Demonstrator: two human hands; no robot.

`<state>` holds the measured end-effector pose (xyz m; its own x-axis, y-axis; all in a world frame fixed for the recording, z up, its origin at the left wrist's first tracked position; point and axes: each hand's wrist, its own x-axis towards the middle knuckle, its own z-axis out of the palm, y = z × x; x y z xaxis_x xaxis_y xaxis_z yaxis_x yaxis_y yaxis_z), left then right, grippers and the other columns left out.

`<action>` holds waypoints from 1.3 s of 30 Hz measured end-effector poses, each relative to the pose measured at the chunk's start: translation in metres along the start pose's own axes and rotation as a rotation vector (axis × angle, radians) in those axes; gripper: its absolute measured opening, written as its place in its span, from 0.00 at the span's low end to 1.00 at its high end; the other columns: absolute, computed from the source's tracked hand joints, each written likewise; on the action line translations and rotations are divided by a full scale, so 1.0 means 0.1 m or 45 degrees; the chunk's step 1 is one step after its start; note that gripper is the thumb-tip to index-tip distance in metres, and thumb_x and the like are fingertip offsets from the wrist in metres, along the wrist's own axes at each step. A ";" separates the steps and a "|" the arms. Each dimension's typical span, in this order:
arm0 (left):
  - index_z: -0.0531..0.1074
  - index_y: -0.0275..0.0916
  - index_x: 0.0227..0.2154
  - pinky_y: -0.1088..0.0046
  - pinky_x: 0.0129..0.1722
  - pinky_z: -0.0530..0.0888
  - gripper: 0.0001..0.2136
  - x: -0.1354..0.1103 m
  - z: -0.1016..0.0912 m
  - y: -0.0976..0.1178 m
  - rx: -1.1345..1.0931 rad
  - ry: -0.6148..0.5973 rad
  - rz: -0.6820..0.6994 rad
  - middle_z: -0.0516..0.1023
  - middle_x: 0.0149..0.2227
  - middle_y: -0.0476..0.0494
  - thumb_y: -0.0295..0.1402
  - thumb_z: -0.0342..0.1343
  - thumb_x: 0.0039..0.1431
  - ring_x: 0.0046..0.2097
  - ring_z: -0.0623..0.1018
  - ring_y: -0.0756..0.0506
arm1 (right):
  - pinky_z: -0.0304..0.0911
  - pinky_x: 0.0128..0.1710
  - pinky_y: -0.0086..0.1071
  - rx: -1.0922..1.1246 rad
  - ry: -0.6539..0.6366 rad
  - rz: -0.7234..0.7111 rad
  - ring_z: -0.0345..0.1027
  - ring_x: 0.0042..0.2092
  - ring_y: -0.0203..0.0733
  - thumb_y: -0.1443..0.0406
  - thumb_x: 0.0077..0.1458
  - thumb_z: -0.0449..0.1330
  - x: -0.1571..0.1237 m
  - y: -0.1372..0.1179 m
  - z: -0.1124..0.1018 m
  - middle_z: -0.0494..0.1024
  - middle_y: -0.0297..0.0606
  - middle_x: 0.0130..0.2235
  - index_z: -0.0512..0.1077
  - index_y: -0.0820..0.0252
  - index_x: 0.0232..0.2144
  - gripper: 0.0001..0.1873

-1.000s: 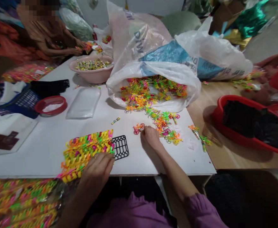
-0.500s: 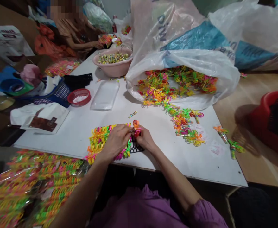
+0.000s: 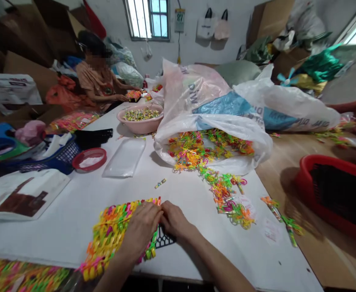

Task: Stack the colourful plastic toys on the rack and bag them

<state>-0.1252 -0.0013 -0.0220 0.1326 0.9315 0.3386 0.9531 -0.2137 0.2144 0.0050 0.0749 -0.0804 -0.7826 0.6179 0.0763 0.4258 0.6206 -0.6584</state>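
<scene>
My left hand (image 3: pixel 143 223) lies over the right side of a black grid rack filled with rows of bright plastic toys (image 3: pixel 114 223), its fingers closed. Against it, my right hand (image 3: pixel 174 219) is closed too, fingertips meeting at the rack's upper right. A small red-orange plastic toy (image 3: pixel 159 200) shows just above the fingers; most of what they pinch is hidden. Bare black mesh of the rack (image 3: pixel 165 240) shows below my right hand. Behind the hands, a single small wrapped tube (image 3: pixel 160 183) lies on the white tabletop (image 3: pixel 193 255).
A big plastic sack (image 3: pixel 214 117) spills tangled toys (image 3: pixel 226 188) onto the table. Behind stands a pink basin (image 3: pixel 141 125) of small tubes. Left are a clear bag stack (image 3: pixel 125 158), red basket (image 3: pixel 89 159) and blue basket (image 3: pixel 56 156); right, a red tub (image 3: pixel 305 174). A co-worker (image 3: pixel 100 81) sits far left.
The view has tilted up, bringing the wall and window into sight. The orange and pink toy at my fingertips has gone down against the rack and is mostly covered by my hands.
</scene>
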 end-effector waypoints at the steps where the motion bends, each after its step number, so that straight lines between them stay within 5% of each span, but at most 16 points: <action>1: 0.71 0.40 0.32 0.65 0.40 0.68 0.10 -0.01 0.00 0.00 0.017 0.007 0.029 0.75 0.32 0.48 0.28 0.45 0.62 0.37 0.73 0.45 | 0.60 0.35 0.27 0.042 -0.075 -0.026 0.66 0.35 0.36 0.70 0.54 0.51 0.03 0.06 -0.12 0.73 0.36 0.34 0.68 0.61 0.37 0.09; 3: 0.71 0.40 0.32 0.65 0.40 0.68 0.10 -0.04 0.01 0.00 0.027 0.022 0.063 0.75 0.32 0.48 0.29 0.44 0.62 0.37 0.73 0.45 | 0.60 0.36 0.26 0.013 -0.113 0.003 0.66 0.35 0.36 0.69 0.54 0.52 0.15 0.20 -0.42 0.74 0.35 0.35 0.70 0.60 0.38 0.10; 6: 0.71 0.40 0.31 0.65 0.39 0.69 0.10 -0.04 0.03 -0.01 -0.012 0.055 0.020 0.75 0.30 0.47 0.32 0.44 0.63 0.35 0.73 0.45 | 0.58 0.42 0.31 -0.374 0.202 0.211 0.65 0.43 0.42 0.71 0.54 0.51 0.51 0.38 -0.83 0.72 0.45 0.44 0.69 0.64 0.43 0.14; 10: 0.71 0.39 0.32 0.68 0.37 0.71 0.09 -0.01 -0.01 -0.04 -0.090 0.071 -0.043 0.75 0.30 0.47 0.35 0.47 0.62 0.35 0.74 0.46 | 0.53 0.48 0.40 -0.788 0.314 0.267 0.57 0.51 0.51 0.71 0.55 0.50 0.92 0.49 -1.05 0.66 0.53 0.52 0.68 0.69 0.45 0.16; 13: 0.71 0.39 0.34 0.70 0.38 0.72 0.09 0.00 -0.06 -0.05 -0.170 0.076 -0.045 0.77 0.32 0.47 0.35 0.48 0.61 0.36 0.75 0.47 | 0.48 0.51 0.43 -0.823 0.331 0.189 0.54 0.53 0.52 0.68 0.55 0.52 0.79 0.50 -0.98 0.63 0.54 0.54 0.69 0.69 0.44 0.15; 16: 0.71 0.40 0.34 0.69 0.40 0.72 0.08 0.00 -0.05 -0.07 -0.200 0.073 -0.071 0.77 0.33 0.47 0.33 0.47 0.61 0.37 0.75 0.47 | 0.49 0.50 0.43 -0.809 0.312 0.134 0.57 0.49 0.52 0.67 0.57 0.51 0.35 0.44 -0.83 0.67 0.53 0.49 0.69 0.66 0.42 0.13; 21: 0.71 0.41 0.35 0.67 0.40 0.72 0.08 -0.04 0.01 -0.08 -0.184 0.054 -0.074 0.76 0.33 0.47 0.30 0.46 0.61 0.37 0.75 0.47 | 0.54 0.43 0.42 -0.653 0.250 0.319 0.60 0.44 0.51 0.60 0.50 0.61 -0.18 0.24 -0.70 0.69 0.49 0.44 0.70 0.63 0.38 0.14; 27: 0.70 0.41 0.35 0.66 0.41 0.71 0.08 -0.04 0.02 -0.06 -0.150 0.071 -0.091 0.76 0.34 0.47 0.29 0.46 0.61 0.38 0.75 0.47 | 0.54 0.43 0.34 -0.209 0.126 -0.001 0.62 0.44 0.42 0.64 0.51 0.60 -0.03 -0.05 -0.27 0.70 0.38 0.42 0.71 0.57 0.38 0.10; 32: 0.71 0.40 0.32 0.67 0.39 0.71 0.08 -0.01 -0.02 -0.03 -0.113 0.080 -0.085 0.76 0.33 0.46 0.30 0.46 0.60 0.37 0.75 0.46 | 0.53 0.45 0.34 -0.178 0.185 -0.014 0.61 0.41 0.40 0.66 0.55 0.56 0.04 -0.09 0.13 0.71 0.37 0.36 0.70 0.61 0.34 0.05; 35: 0.71 0.40 0.31 0.67 0.38 0.70 0.09 0.02 -0.06 -0.01 -0.086 0.079 -0.095 0.76 0.32 0.45 0.31 0.46 0.60 0.36 0.75 0.45 | 0.52 0.45 0.35 -0.226 0.153 -0.069 0.60 0.41 0.41 0.63 0.57 0.55 0.03 -0.04 0.11 0.71 0.38 0.37 0.70 0.61 0.35 0.08; 39: 0.71 0.40 0.31 0.68 0.39 0.70 0.09 0.03 -0.07 0.03 -0.099 0.054 -0.088 0.76 0.32 0.45 0.32 0.45 0.60 0.36 0.74 0.45 | 0.55 0.41 0.31 -0.267 -0.019 -0.079 0.62 0.42 0.41 0.64 0.55 0.56 0.03 0.08 -0.27 0.72 0.39 0.38 0.71 0.61 0.37 0.08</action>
<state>-0.1237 -0.0016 -0.0142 0.0545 0.9319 0.3587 0.9352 -0.1735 0.3086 0.0175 0.0946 -0.0653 -0.8159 0.5695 0.0997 0.4609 0.7448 -0.4825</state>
